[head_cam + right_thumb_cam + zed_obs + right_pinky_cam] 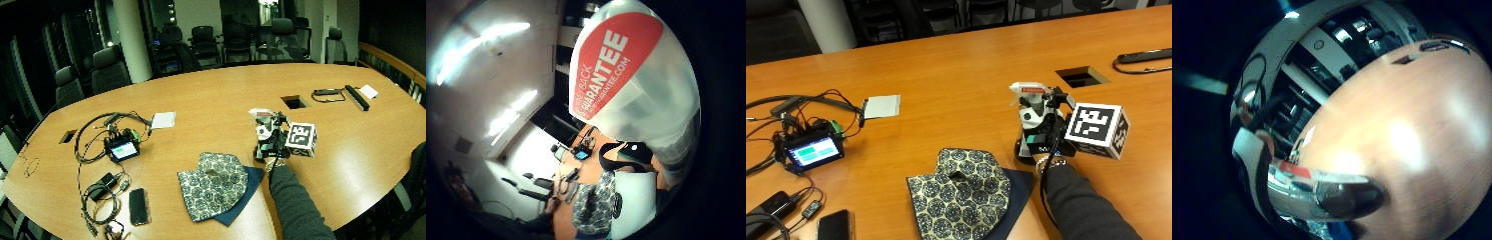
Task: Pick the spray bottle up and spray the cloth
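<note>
In the outside view my gloved right hand (pixel 1042 132) grips the body of a white spray bottle (pixel 1027 93), which stands upright with its nozzle pointing left. Its base is at the table surface; I cannot tell whether it touches. The wide outside view shows the same hand (pixel 271 142) and bottle (pixel 261 116). A patterned cloth (pixel 959 192) lies flat on a dark blue cloth (pixel 1019 182), left of and nearer than the bottle. In the thumb side palm view the bottle's red label (pixel 626 65) is close to the palm, with the patterned cloth (pixel 593 205) beyond it.
The wooden table (pixel 965 65) carries a small screen device (pixel 812 150) with cables at the left, a phone (pixel 832 225) near the front edge, a white card (pixel 882 106), a rectangular cutout (pixel 1082 76) behind the bottle and a black bar (pixel 1145 56) at the far right.
</note>
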### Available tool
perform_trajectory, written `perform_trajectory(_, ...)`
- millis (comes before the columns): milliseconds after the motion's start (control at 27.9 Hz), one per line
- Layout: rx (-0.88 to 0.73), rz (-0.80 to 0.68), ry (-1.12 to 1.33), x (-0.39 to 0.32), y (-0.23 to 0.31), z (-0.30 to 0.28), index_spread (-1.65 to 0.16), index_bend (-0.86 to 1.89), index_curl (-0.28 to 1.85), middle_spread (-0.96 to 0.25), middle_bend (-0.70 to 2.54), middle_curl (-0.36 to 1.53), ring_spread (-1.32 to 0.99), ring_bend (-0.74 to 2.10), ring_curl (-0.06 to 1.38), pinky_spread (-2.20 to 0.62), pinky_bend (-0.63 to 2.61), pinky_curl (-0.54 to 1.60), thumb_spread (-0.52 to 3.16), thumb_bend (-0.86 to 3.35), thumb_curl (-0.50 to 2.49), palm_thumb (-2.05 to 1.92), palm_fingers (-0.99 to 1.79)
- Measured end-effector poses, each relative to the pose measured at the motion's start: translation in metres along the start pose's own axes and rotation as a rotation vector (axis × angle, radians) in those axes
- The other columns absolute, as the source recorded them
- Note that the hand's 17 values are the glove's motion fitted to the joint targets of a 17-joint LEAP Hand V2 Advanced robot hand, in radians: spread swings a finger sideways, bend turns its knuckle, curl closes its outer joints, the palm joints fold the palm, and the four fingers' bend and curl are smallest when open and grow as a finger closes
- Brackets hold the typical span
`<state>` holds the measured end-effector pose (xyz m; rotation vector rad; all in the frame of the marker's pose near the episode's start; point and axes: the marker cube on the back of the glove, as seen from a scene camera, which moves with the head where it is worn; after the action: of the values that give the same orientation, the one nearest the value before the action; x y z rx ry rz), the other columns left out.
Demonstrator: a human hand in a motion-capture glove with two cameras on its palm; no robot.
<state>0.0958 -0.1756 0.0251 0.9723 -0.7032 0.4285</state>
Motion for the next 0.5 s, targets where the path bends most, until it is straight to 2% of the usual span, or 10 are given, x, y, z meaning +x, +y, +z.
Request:
perform_trajectory(144,0.047,-0.082,0.001,-0.012,-0.011,-0.004,-0.29,0.13,0.35,-0.22,0.39,0.46,-0.21,0.61,0.43,-0.22,0.42,0.37,0.84,-0.02,0.48,0.92,1.41)
perform_trajectory(503,0.070,-0.233,-0.021,-0.030,-0.054,-0.029,-0.29,0.16,0.37,-0.23,0.44,0.49,-0.23,0.73,0.47,-0.32,0.51,0.40,0.79,-0.02,0.55,0.91,1.39)
